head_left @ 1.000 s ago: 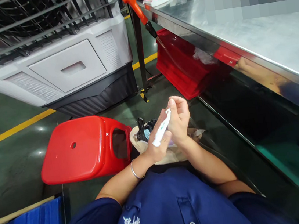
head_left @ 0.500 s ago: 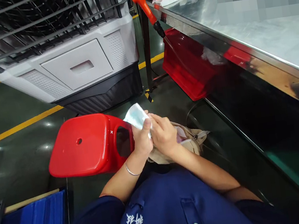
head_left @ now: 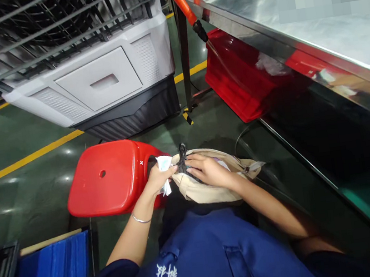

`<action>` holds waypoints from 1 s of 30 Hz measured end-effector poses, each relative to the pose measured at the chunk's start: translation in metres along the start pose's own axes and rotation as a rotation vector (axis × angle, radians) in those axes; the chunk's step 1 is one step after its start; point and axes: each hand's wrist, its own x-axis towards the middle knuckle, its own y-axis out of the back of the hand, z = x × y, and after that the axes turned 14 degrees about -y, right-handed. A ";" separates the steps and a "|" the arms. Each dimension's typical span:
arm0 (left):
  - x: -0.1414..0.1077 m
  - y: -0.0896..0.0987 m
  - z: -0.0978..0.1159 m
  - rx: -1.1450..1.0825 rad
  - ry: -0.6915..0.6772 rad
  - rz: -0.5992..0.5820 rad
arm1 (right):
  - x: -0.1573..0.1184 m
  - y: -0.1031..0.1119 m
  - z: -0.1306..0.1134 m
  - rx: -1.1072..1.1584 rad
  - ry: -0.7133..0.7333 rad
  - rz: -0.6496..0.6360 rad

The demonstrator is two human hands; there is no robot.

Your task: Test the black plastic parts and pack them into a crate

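Observation:
My left hand (head_left: 159, 179) is closed around a soft white packet with a pale green patch (head_left: 164, 163), just left of an open beige cloth bag (head_left: 206, 195). My right hand (head_left: 210, 170) reaches over the bag's mouth, fingers stretched out and a little apart. Its fingertips are at a bundled black cord (head_left: 183, 159) that stands up at the bag's left end. Whether they press on the cord or only lie against it, I cannot tell. Inside the bag, part of something white and purple shows behind my right hand; the rest of the contents is hidden.
A red plastic stool (head_left: 106, 179) stands at the left, close to my left hand. Ahead is a grey-white fan unit (head_left: 101, 81). On the right runs a steel table (head_left: 330, 44), with an orange spray gun (head_left: 181, 1) at its corner and a red bin (head_left: 231, 77) below.
My hands, together on the white packet before, have come apart. The left has moved left with the packet; the right is now at the bag's opening. The black cord has come into view.

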 end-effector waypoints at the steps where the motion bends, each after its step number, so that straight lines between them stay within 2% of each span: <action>1: -0.002 -0.005 -0.002 -0.013 -0.049 0.044 | 0.001 -0.006 -0.005 -0.027 0.036 -0.047; 3: -0.009 -0.014 0.003 -0.039 -0.221 0.150 | 0.004 -0.016 -0.015 -0.100 0.065 -0.131; 4: -0.014 -0.016 0.009 -0.045 -0.328 0.146 | 0.007 -0.019 -0.020 -0.128 0.057 -0.171; 7: -0.028 -0.017 0.031 0.001 -0.602 -0.019 | 0.016 -0.018 -0.029 -0.154 -0.002 -0.219; 9: -0.031 -0.013 0.040 0.018 -0.649 -0.068 | 0.018 -0.007 -0.028 -0.124 -0.054 -0.237; 12: -0.024 -0.004 0.038 0.006 -0.569 0.068 | 0.000 0.023 -0.014 0.024 -0.050 -0.266; 13: -0.020 -0.001 0.036 0.028 -0.547 0.121 | -0.012 0.035 -0.005 0.103 -0.061 -0.238; 15: -0.015 0.005 0.031 0.104 -0.529 0.174 | -0.043 0.058 0.019 0.244 -0.193 -0.033; 17: -0.013 0.008 0.029 0.154 -0.534 0.176 | -0.073 0.073 0.050 0.296 -0.501 0.382; 18: -0.013 0.008 0.029 0.168 -0.543 0.172 | -0.085 0.076 0.065 0.269 -0.630 0.544; 19: -0.014 0.008 0.030 0.187 -0.556 0.167 | -0.095 0.075 0.079 0.258 -0.744 0.621; 20: -0.014 0.007 0.032 0.216 -0.579 0.155 | -0.102 0.071 0.090 0.275 -0.837 0.602; 21: -0.015 0.005 0.035 0.258 -0.612 0.135 | -0.106 0.065 0.097 0.320 -0.897 0.516; 23: -0.017 0.001 0.043 0.346 -0.732 0.108 | -0.109 0.053 0.099 0.459 -0.925 0.342; 24: -0.019 -0.003 0.049 0.369 -0.824 0.131 | -0.108 0.049 0.093 0.531 -0.897 0.328; 26: -0.028 -0.014 0.061 0.341 -1.022 0.220 | -0.107 0.050 0.074 0.626 -0.818 0.444; 27: -0.034 -0.022 0.067 0.303 -1.101 0.210 | -0.107 0.053 0.061 0.640 -0.787 0.535; 28: -0.041 -0.033 0.072 0.269 -1.148 0.116 | -0.107 0.058 0.048 0.632 -0.762 0.600; 30: -0.056 -0.060 0.081 0.262 -1.125 -0.280 | -0.108 0.067 0.025 0.570 -0.728 0.657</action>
